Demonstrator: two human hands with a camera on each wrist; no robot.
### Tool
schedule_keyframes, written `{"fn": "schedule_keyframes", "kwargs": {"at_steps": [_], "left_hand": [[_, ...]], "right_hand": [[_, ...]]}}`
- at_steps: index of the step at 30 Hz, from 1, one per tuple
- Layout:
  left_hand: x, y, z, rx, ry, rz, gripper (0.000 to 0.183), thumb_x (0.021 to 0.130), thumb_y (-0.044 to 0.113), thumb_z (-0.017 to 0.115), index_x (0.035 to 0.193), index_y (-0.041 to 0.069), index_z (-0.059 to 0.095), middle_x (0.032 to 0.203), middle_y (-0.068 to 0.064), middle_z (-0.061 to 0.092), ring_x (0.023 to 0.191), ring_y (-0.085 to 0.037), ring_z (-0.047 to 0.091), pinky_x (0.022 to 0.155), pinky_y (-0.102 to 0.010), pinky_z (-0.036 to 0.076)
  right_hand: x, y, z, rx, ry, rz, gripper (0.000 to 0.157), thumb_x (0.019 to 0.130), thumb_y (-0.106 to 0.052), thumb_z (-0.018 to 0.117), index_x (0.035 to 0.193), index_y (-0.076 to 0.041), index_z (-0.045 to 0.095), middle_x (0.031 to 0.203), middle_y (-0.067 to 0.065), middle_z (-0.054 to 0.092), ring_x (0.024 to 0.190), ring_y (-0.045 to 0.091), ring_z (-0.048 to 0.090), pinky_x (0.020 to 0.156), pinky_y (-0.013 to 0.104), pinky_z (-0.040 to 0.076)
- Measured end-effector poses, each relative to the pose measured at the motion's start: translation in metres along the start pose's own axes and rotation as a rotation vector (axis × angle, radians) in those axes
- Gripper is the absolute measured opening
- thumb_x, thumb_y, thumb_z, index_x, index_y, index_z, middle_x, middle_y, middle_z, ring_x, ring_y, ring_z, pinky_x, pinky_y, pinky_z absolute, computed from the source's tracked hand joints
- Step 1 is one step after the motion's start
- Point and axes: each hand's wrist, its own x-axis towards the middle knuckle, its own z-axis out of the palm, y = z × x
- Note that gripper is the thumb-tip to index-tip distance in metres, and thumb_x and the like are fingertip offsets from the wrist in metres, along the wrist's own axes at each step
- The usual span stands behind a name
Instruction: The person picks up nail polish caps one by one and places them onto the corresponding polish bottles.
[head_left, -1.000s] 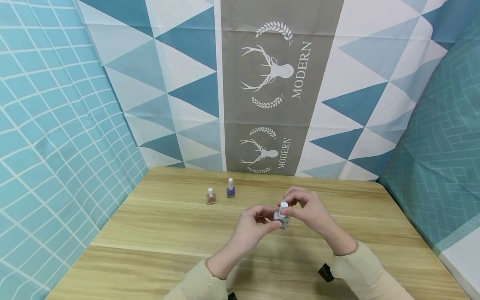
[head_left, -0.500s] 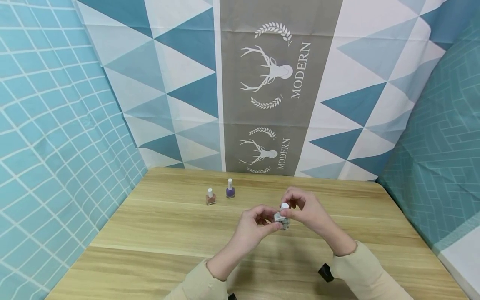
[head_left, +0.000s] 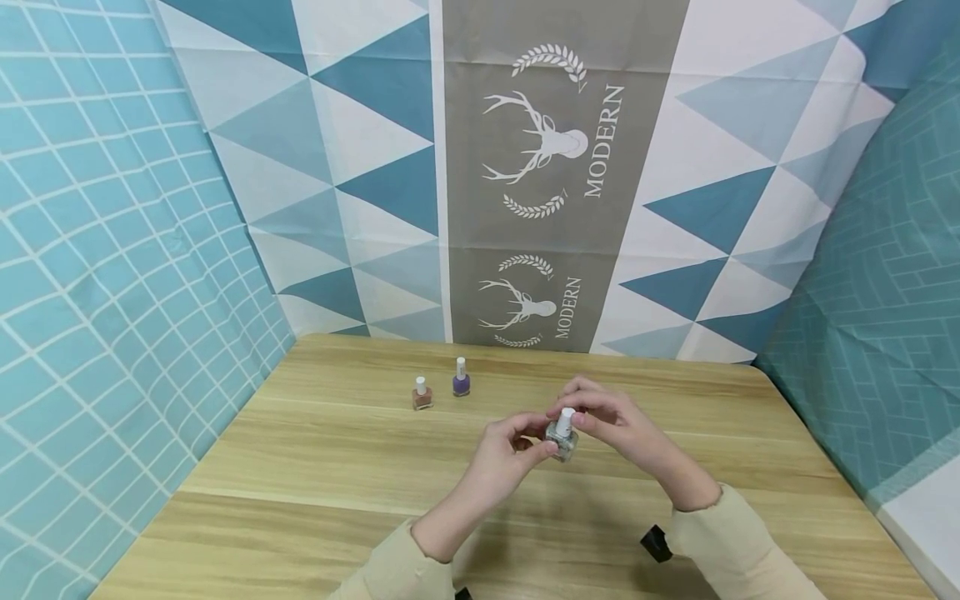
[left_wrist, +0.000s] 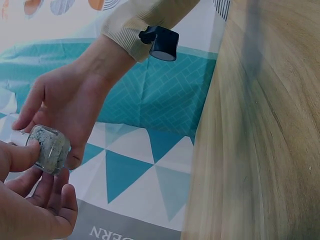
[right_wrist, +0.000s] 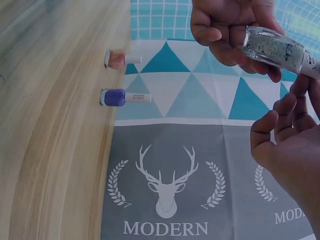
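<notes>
A glass nail polish bottle [head_left: 561, 445] with pale, speckled contents and a white cap is held above the table, leaning slightly. My left hand [head_left: 501, 454] pinches its glass body between thumb and fingers. At the white cap [head_left: 566, 420], the thumb and fingers of my right hand [head_left: 615, 423] pinch from the other side. In the right wrist view the bottle [right_wrist: 275, 49] lies across the frame, its cap partly cut off by the edge. From the left wrist, the bottle's glass body [left_wrist: 50, 149] shows between both hands, and the cap is partly covered by fingers.
Toward the back left of the wooden table [head_left: 337, 467] stand two more nail polish bottles, a brownish-pink one [head_left: 422, 396] and a purple one [head_left: 461, 381], both upright with white caps. Behind the table hangs a patterned cloth [head_left: 525, 208].
The bottle has tilted a little, and its cap has shifted slightly left. My right hand's fingers have reached further over the cap. My left hand keeps its hold; the two standing bottles are unmoved.
</notes>
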Motion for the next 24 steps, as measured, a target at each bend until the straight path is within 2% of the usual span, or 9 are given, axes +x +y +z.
{"fn": "schedule_keyframes", "kwargs": {"at_steps": [6,15,24], "left_hand": [[0.0,0.0,0.001,-0.006,-0.007,0.007,0.024,0.08,0.004,0.063,0.104,0.001,0.062,0.093,-0.01,0.065,0.085,-0.019,0.058,0.069,-0.023,0.047],[0.0,0.0,0.001,-0.002,0.018,0.002,0.023,0.078,0.005,0.065,0.101,0.003,0.063,0.091,-0.009,0.065,0.082,-0.018,0.058,0.07,-0.025,0.047],[0.0,0.002,0.0,0.012,0.057,-0.033,0.024,0.076,0.011,0.069,0.099,0.007,0.065,0.088,-0.005,0.065,0.077,-0.015,0.057,0.067,-0.026,0.048]], "right_hand": [[0.0,0.001,0.001,-0.052,0.025,-0.046,0.021,0.087,0.005,0.048,0.101,-0.002,0.061,0.096,0.01,0.053,0.089,0.017,0.051,0.072,0.028,0.047],[-0.001,0.001,0.003,-0.199,0.116,0.017,0.021,0.082,0.005,0.057,0.096,-0.007,0.066,0.091,0.002,0.057,0.083,0.012,0.052,0.064,0.028,0.043],[0.004,-0.024,0.012,-0.259,0.199,0.091,0.013,0.082,0.0,0.059,0.092,-0.002,0.067,0.088,0.001,0.058,0.079,0.009,0.052,0.059,0.025,0.042]]}}
